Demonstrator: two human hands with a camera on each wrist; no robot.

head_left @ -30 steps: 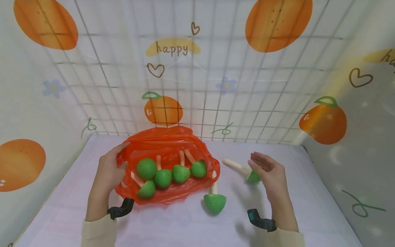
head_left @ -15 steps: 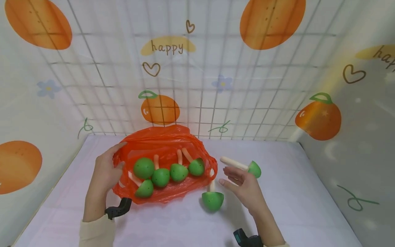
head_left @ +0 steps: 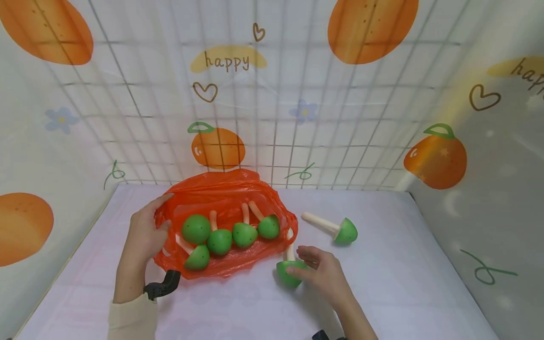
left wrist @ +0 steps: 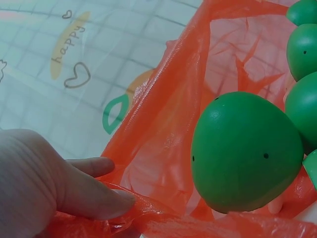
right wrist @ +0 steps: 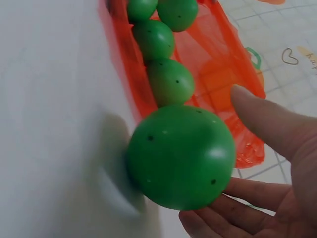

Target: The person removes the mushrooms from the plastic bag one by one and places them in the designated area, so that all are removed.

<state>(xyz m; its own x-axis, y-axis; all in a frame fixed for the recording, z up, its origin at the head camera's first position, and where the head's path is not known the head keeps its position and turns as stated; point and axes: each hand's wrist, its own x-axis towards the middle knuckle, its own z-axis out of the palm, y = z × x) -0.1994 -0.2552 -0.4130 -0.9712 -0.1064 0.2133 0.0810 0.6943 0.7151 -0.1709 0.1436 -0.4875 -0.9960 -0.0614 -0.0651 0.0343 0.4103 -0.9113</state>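
Bright, even light; soft shadows; edges warped; right wrist view blurred.

five mushrooms [head_left: 219,241] in bag [head_left: 221,193]; two mushrooms [head_left: 345,231] right of it.
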